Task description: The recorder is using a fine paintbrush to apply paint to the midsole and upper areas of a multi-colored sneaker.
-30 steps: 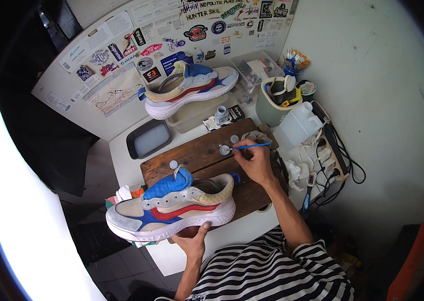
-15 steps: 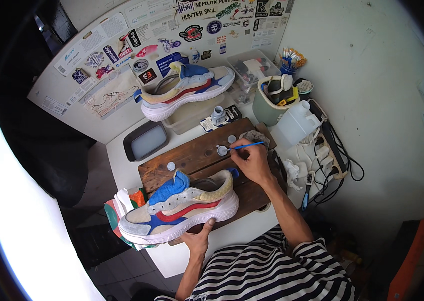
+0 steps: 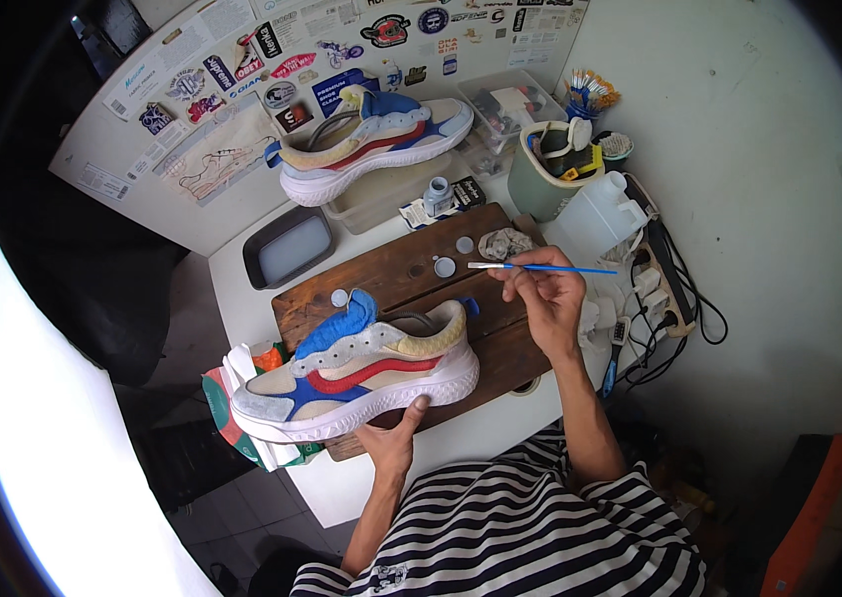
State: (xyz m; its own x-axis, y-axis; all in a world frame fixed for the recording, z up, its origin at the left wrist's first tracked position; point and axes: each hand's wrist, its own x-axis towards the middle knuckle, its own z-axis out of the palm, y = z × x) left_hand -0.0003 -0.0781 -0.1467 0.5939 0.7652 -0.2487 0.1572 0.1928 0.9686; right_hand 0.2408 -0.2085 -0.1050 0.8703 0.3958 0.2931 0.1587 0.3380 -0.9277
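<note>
My left hand [image 3: 391, 444] grips a sneaker [image 3: 371, 373] by its white sole, the thumb pressed on the sidewall. The sneaker is beige and grey with a blue tongue and a red wavy stripe, its toe pointing left. Between the fingertips of my right hand [image 3: 547, 294] is a thin blue paintbrush [image 3: 560, 269], held nearly level with its pale tip to the left. That tip hovers just right of a small round cap of light paint [image 3: 444, 267] on the dark wooden board [image 3: 381, 264]. A crumpled grey cloth [image 3: 505, 244] lies behind the brush.
A matching sneaker [image 3: 371, 149] rests on a clear plastic tub [image 3: 366, 207] at the back. Near it stand an open paint bottle [image 3: 438, 197] and a dark tray [image 3: 289, 247]. To the right are a green bin [image 3: 543, 184], a white jug [image 3: 595, 224] and a power strip [image 3: 674, 279].
My right hand has lifted the brush out of the paint cap and moved it right. The sneaker stays in my left hand. The whole view has shifted slightly.
</note>
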